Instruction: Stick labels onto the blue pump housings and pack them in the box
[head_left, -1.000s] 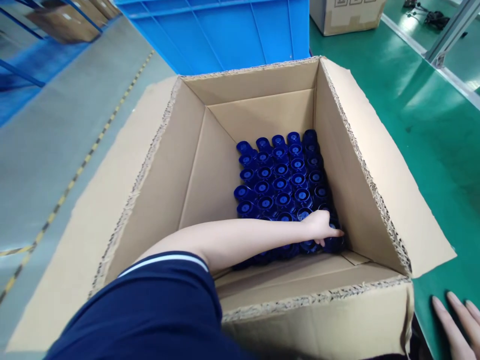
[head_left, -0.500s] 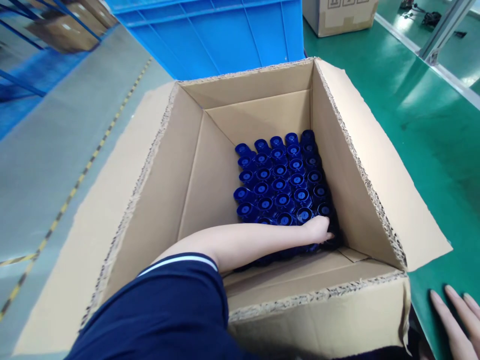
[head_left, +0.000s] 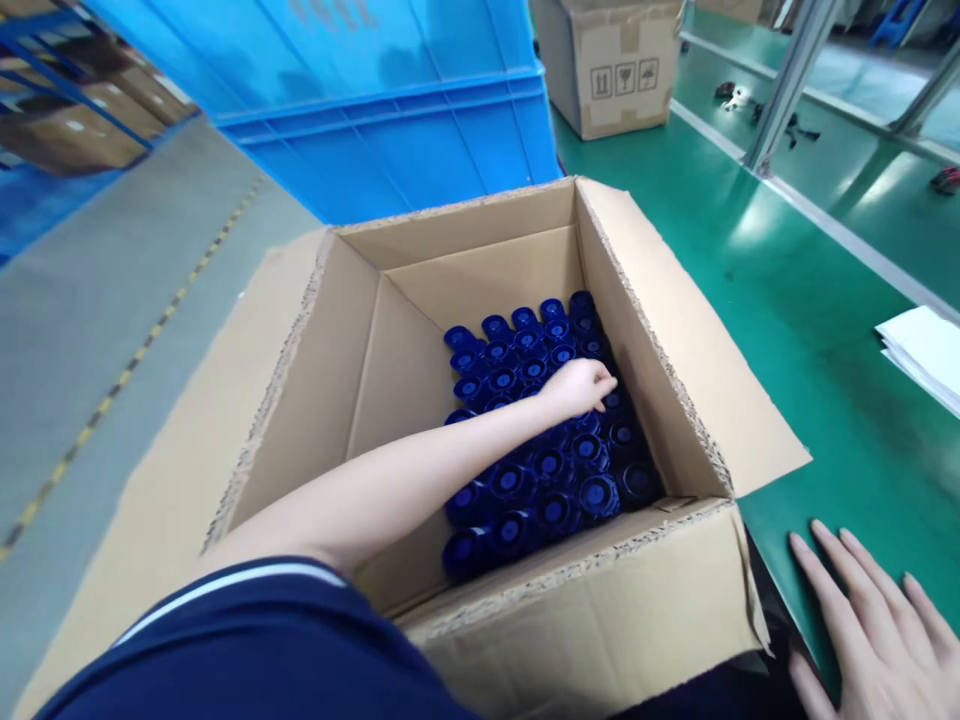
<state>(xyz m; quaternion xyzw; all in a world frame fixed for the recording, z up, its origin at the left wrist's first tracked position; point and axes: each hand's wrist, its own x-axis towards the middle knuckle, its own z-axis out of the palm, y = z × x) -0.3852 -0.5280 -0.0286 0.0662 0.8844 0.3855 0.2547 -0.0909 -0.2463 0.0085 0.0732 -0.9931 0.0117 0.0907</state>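
A brown cardboard box [head_left: 390,390] stands with its flaps folded outward. Rows of glossy dark blue plastic pieces with round, ringed ends [head_left: 512,480] fill much of its floor; their exact kind I cannot tell. My left hand [head_left: 581,388] reaches in from the left, over the right-hand rows near the box's right wall. Its fingers are curled together, and whatever lies between or under them is hidden. My right hand [head_left: 877,630] is outside the box at lower right, with fingers spread flat on a green surface.
Behind the box rises a large blue plastic crate [head_left: 397,140]. A closed carton [head_left: 626,80] sits on the green floor beyond. White sheets [head_left: 926,350] lie at the right edge. Metal posts [head_left: 791,85] stand at upper right, and a blue rack with cartons [head_left: 82,125] at upper left.
My left hand has moved from the front right corner of the blue pieces toward the back along the right rows. The view has shifted, showing more of my right hand.
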